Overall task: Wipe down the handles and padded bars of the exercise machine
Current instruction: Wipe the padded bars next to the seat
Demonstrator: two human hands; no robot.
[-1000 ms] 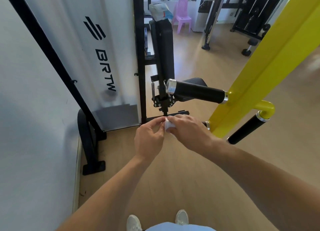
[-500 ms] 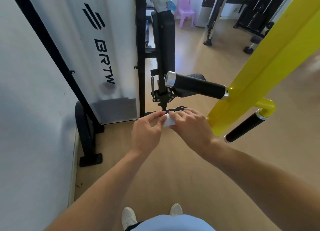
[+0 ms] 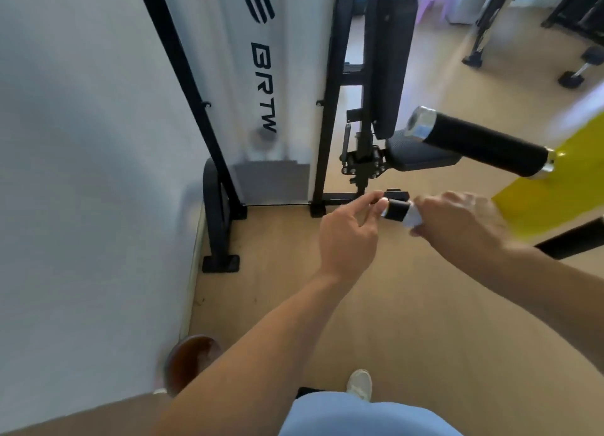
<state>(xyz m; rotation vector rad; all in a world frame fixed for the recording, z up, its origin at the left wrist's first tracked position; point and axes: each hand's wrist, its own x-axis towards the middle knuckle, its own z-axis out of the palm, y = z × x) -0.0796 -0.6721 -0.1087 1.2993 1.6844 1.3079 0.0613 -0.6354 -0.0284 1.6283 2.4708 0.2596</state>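
Observation:
A short black handle (image 3: 396, 209) with a chrome end sticks out leftward from the yellow machine arm (image 3: 552, 203). My right hand (image 3: 457, 226) is closed around this handle with a white wipe (image 3: 414, 219) pressed against it. My left hand (image 3: 348, 236) is just left of the handle, fingers apart, its thumb and forefinger tips at the chrome end. Above it, a longer black handle (image 3: 483, 145) with a chrome cap points left. Another black grip (image 3: 572, 239) shows at the right edge. The black seat pad (image 3: 421, 161) and back pad (image 3: 392, 60) stand behind.
A white weight-stack cover (image 3: 277, 92) lettered BRTW in a black frame (image 3: 215, 207) stands by the wall at left. A brown round object (image 3: 192, 357) lies on the wooden floor at bottom left. Other machines and a dumbbell (image 3: 578, 73) are at the far right.
My hands, which were together folding the wipe, have parted. The right hand carried the wipe onto the short lower handle; the left let go of it. The view swung left.

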